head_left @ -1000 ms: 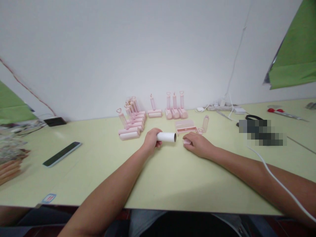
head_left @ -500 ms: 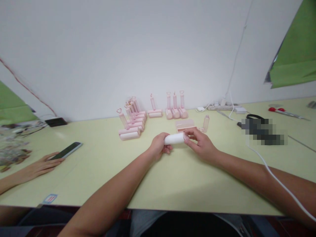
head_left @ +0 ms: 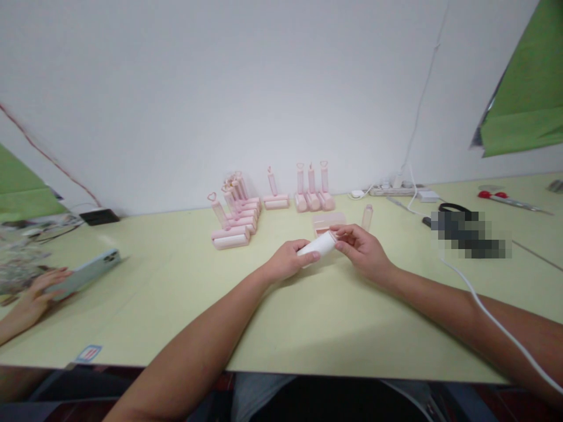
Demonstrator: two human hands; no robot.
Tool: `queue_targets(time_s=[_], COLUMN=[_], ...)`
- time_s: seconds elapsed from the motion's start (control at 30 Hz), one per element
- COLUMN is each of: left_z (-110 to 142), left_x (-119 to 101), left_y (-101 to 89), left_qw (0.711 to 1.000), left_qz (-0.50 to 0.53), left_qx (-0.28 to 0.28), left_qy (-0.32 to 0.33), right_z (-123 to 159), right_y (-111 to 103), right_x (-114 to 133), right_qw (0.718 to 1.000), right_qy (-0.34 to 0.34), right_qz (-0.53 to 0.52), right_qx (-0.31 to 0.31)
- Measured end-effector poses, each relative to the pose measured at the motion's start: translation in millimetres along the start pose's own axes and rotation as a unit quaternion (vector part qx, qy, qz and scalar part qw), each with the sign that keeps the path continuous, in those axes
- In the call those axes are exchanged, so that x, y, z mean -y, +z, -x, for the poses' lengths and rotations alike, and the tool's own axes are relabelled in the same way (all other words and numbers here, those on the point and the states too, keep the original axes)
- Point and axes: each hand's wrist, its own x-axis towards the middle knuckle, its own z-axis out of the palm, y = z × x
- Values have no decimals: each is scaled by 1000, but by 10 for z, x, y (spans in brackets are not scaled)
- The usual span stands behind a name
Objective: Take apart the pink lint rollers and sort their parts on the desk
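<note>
My left hand (head_left: 290, 259) is wrapped round a white lint roller refill (head_left: 319, 245), held above the table and tilted up to the right. At the roll's right end, my right hand (head_left: 366, 251) pinches a small pale pink end cap (head_left: 334, 235), which is mostly hidden by the fingers. Just behind the roll lies an opened pink roller case (head_left: 329, 221), partly covered by my right hand. A clear pink handle (head_left: 367, 217) stands upright beyond that hand.
Finished-looking pink lint rollers (head_left: 231, 236) stand in a row at the back left, with several more (head_left: 312, 199) along the wall. At far left, another person's hand (head_left: 37, 299) holds a phone (head_left: 88, 274). A white cable (head_left: 488, 319) crosses the right side, near scissors (head_left: 505, 200).
My right hand has brought the pink cap up to the roll's end. My left hand has moved right, and the roll now tilts. Another person's hand has come in and lifted the phone.
</note>
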Motion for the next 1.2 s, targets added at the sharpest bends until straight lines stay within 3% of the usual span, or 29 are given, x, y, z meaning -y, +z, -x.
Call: queue_targets(time_s=[0.1, 0.23, 0.43, 0.5, 0.63, 0.7, 0.77, 0.83, 0.9, 1.03, 1.2], left_z=[3, -22, -40, -41, -46, -48, -50, -50, -49, -45, -45], left_x=[-14, 32, 73, 84, 107, 106, 95, 85, 81, 90, 98], left_y=[-20, -36, -50, -45, -39, -38, -35, -33, -34, -47, -55], left_qw=[997, 993, 993, 993, 991, 991, 991, 991, 991, 990, 989], left_qz=[-71, -106, -105, -108, -116, -117, -116, -116, -116, -123, -130], left_qx=[-3, -35, -58, -55, -58, -62, -63, -63, -64, -68, -70], left_qy=[34, 22, 0, 2, 18, 17, 13, 14, 17, 15, 15], right_z=[4, 10, 23, 38, 58, 42, 5, -48, -102, -166, -179], right_y=[-12, -43, -36, -23, -11, -29, -78, -163, -271, -454, -506], right_x=[13, 49, 43, 47, 86, 102, 99, 70, 22, -85, -178], right_qw=[999, 994, 988, 992, 988, 986, 981, 960, 921, 852, 829], right_qy=[-18, -43, -9, 14, 45, 45, 23, -8, -15, 41, 63], right_qz=[30, 101, 114, 106, 95, 118, 180, 280, 390, 520, 552], right_qx=[2, -21, -100, -60, 110, 108, 65, 23, 16, 45, 62])
